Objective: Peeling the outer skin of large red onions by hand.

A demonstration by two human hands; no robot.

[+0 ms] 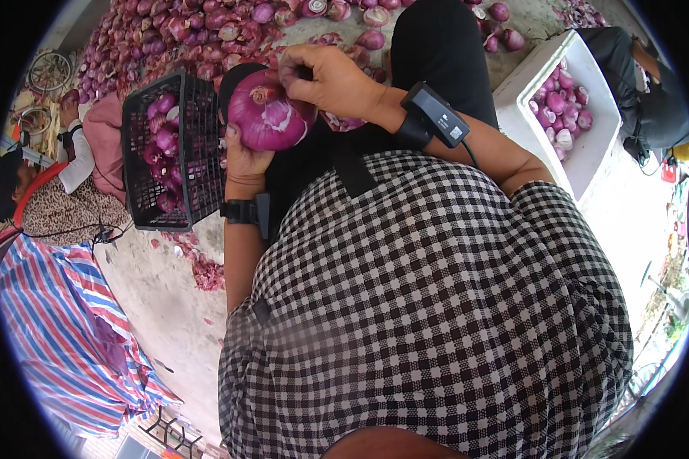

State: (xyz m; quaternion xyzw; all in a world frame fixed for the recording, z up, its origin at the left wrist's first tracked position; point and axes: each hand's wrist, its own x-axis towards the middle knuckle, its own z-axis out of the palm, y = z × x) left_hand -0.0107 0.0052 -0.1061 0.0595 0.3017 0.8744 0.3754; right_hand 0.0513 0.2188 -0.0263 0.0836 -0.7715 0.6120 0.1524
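Observation:
A large red onion (pixel 264 118) with shiny purple skin rests in my left hand (pixel 245 159), whose fingers are wrapped round it from the lower left. Its dry brownish end faces up, and a pale patch shows on its side. My right hand (pixel 335 83) is closed at the upper right of the onion, thumb and fingers bent together against it. What lies between those fingertips, if anything, is hidden. Both hands are above my lap, near my knees.
A black plastic crate (pixel 193 220) of onions stands at my left. To my right is a white foam box (pixel 598 145) holding peeled onions. A big heap of onions (pixel 184 34) and loose skins spreads ahead. One person (pixel 69 195) sits at the left, another (pixel 654 99) at the right.

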